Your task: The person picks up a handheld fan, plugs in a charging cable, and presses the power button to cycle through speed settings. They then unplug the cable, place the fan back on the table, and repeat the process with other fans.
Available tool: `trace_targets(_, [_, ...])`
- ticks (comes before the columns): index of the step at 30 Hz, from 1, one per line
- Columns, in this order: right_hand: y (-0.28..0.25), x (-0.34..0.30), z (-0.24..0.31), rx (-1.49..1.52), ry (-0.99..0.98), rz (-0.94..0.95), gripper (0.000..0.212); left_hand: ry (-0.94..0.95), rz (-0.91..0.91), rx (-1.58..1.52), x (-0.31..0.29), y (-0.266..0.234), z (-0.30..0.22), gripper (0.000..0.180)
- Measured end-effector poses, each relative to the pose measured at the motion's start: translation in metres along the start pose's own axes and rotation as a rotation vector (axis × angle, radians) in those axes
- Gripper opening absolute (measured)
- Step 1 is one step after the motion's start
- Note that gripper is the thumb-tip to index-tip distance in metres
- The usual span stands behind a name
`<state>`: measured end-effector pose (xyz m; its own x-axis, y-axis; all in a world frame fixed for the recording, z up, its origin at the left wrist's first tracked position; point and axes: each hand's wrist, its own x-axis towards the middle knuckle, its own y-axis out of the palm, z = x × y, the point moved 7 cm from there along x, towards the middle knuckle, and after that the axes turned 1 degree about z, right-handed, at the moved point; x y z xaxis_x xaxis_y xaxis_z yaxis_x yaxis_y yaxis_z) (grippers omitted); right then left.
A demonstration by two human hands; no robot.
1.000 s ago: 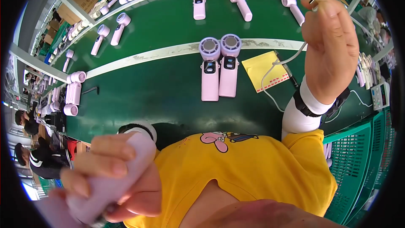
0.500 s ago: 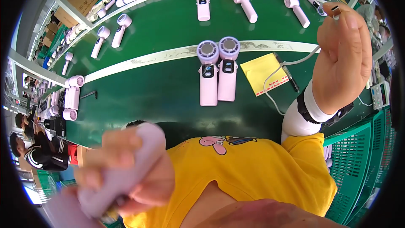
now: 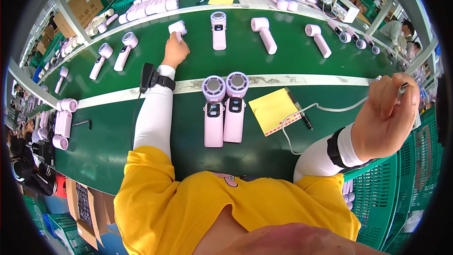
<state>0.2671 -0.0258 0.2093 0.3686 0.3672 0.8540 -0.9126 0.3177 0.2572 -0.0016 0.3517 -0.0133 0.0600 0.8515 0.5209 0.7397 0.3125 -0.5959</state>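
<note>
Held fan (image 3: 178,28), axis outward, head farthest

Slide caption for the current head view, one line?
Left hand on a lilac handheld fan, right hand holding a pale cable, at a green workbench.

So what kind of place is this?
It looks like a factory workshop, probably where small fans are put together or checked: many matching pink handheld fans lie on a green work surface, with green plastic crates beside it.

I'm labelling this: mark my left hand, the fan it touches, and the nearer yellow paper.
Left hand (image 3: 176,52): head view, back of hand.
Fan (image 3: 178,27): head view, round head.
Nearer yellow paper (image 3: 271,109): head view, upper face.
</note>
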Motion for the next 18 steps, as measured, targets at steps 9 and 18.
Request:
trace_targets(9, [0.0,0.002,-0.006,-0.186,0.061,0.004,0.033,0.595,-0.079,-0.011,-0.132,-0.066,-0.149,0.025])
trace_targets(18, [0.005,0.004,-0.001,-0.284,0.046,0.016,0.03,0.177,0.571,0.184,-0.182,-0.081,-0.116,0.032])
